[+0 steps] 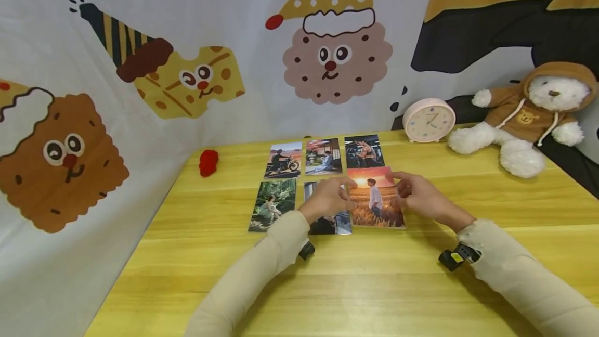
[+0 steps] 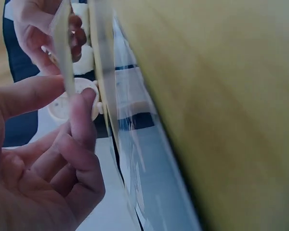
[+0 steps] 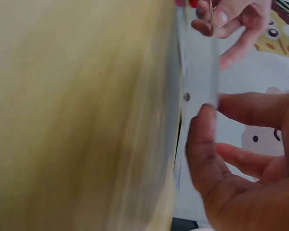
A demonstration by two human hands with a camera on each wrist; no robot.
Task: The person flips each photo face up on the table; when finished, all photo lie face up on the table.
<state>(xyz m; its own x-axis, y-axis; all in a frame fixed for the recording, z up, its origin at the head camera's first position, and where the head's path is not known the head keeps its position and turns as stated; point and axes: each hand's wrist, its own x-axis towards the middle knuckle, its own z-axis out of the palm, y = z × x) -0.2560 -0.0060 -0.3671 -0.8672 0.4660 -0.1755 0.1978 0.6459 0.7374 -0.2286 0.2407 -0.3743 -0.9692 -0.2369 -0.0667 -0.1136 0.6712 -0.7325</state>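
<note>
A photo card (image 1: 374,199) of a person in a wheat field at sunset is held by both hands, at the lower right of a grid of photos. My left hand (image 1: 327,199) pinches its left edge, and my right hand (image 1: 423,196) pinches the right edge. In the left wrist view the card (image 2: 63,48) appears edge-on, raised off the table. Thumb and finger of the right hand (image 3: 245,163) meet on it in the right wrist view. Under my left hand lies a partly covered photo (image 1: 329,225); beside that is a forest photo (image 1: 273,204).
Behind lie a motorcycle photo (image 1: 283,160), a garden photo (image 1: 323,156) and a dark photo (image 1: 364,151). A red fuzzy object (image 1: 208,163) sits at the table's back left. Back right stand a pink clock (image 1: 429,120) and a teddy bear (image 1: 524,118), near the printed cloth (image 1: 224,9).
</note>
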